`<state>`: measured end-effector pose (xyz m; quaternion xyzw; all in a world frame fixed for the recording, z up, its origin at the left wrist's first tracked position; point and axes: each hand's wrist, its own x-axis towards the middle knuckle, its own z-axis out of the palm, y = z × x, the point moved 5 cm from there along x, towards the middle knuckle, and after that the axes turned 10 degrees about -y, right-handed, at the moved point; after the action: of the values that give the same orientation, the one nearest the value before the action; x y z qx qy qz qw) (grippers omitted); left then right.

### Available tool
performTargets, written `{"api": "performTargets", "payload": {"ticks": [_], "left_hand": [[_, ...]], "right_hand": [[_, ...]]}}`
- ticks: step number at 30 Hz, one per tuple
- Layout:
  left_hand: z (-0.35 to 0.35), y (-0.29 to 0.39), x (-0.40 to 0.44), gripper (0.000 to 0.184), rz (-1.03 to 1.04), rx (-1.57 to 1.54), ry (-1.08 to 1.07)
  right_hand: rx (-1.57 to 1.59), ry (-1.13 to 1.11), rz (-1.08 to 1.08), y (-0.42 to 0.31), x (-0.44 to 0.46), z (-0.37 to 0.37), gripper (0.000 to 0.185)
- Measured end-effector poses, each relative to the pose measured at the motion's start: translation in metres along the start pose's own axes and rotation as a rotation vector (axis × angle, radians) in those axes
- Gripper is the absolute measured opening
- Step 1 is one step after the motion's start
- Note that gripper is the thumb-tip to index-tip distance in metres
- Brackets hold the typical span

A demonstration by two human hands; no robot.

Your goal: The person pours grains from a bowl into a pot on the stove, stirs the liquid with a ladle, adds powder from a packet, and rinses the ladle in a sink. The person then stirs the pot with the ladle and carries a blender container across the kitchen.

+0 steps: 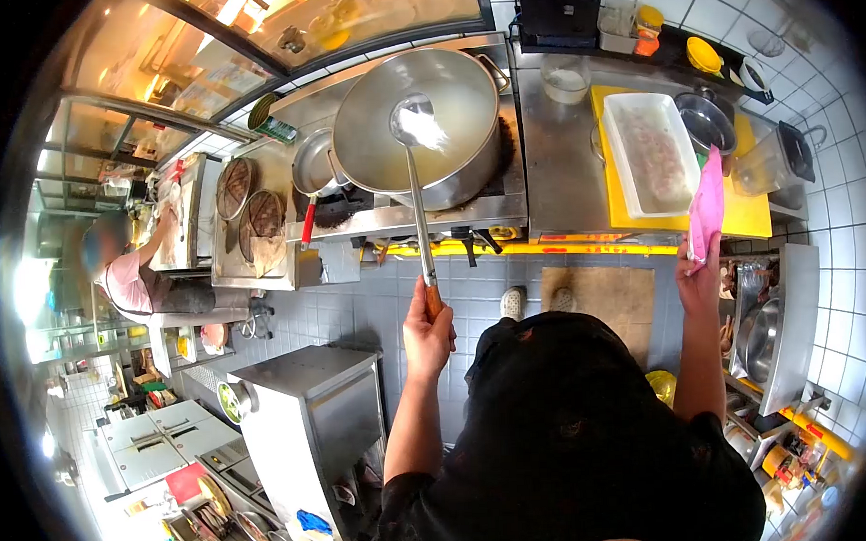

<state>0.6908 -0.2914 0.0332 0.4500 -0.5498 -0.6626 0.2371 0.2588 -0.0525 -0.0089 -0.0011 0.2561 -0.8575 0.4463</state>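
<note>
My left hand [428,336] is closed around the wooden handle of a long metal ladle [417,209]. The ladle's round bowl is inside a large steel pot [486,159], over pale, cloudy liquid. The pot stands on the stove. In my right hand [698,278] is a long pink cloth-like piece [707,206], its far end reaching up to a dark pan [705,123]. Whether it wraps the pan's handle I cannot tell. Beside it, a white tray [615,131] holds a pale pinkish mass and rests on a yellow board [744,223].
Left of the pot sits a small pan [313,165] with a red handle. A clear pitcher [761,162] stands at the right. A steel cabinet [308,389] is behind on the left. Another person [133,281] works at the far-left counter.
</note>
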Motion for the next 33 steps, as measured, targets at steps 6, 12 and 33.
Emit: {"api": "performTargets", "payload": {"ticks": [6, 12, 33], "left_hand": [[-0.021, 0.013, 0.000, 0.066, 0.048, 0.055, -0.043], [-0.043, 0.019, 0.005, 0.066, 0.060, 0.047, -0.073], [-0.079, 0.013, 0.014, 0.068, 0.050, 0.039, -0.190]], "right_hand": [[-0.038, 0.045, -0.014, 0.023, -0.003, 0.016, 0.049], [-0.096, 0.102, -0.068, 0.045, -0.008, 0.031, 0.048], [-0.106, 0.125, -0.084, 0.089, -0.038, 0.047, 0.045]]}}
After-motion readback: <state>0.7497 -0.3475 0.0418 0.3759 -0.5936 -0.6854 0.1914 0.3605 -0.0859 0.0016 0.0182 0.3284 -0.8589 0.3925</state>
